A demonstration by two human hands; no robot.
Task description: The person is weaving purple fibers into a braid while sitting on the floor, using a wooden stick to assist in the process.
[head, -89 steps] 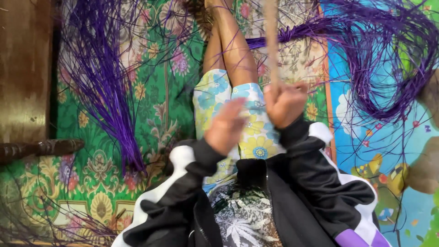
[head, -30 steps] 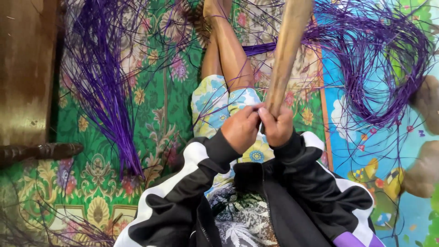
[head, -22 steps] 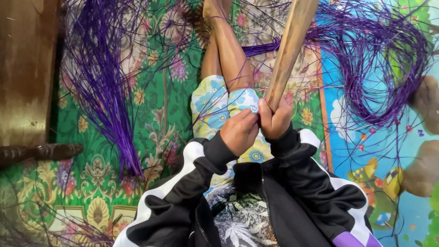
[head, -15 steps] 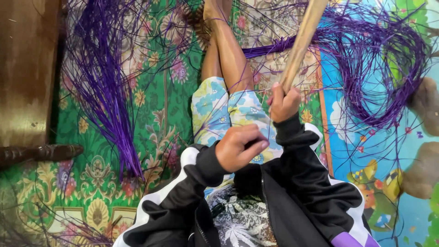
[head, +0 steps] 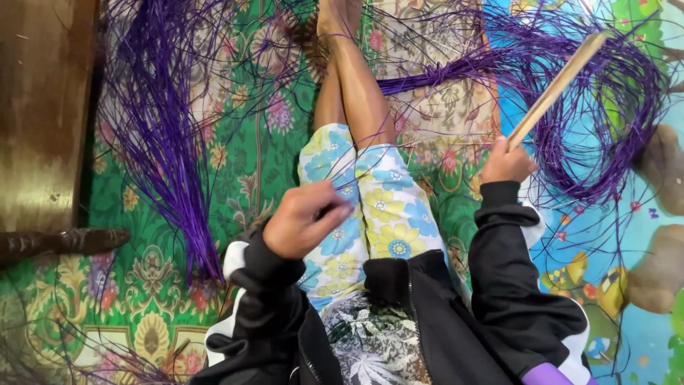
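- Two hands in view, both the wearer's own, coming out of black sleeves with white panels.
- Right hand: closed in a fist round the near end of a wooden stick. Stick slants up and to the right, its far end over the purple coil; the gripped end is hidden inside the fist.
- Left hand: loosely curled over the left thigh, fingertips drawn together. Whether a strand is pinched between them cannot be made out; any strand there is too thin and blurred.
- Floral shorts cover the lap; bare legs run to the far edge, feet cut off by the frame.
- Coil of purple strands lies to the right on a blue play mat, tangled; single strands cannot be followed. A tied bunch of it runs left toward the legs.
- Second sheaf of purple strands lies to the left on the green patterned mat, fanning at the far end past the frame, gathered to a point at the near end.
- Dark wooden furniture at far left, mostly cut off; a carved leg just below it.
- Brownish shapes at the right edge, blurred and cropped, not identifiable.
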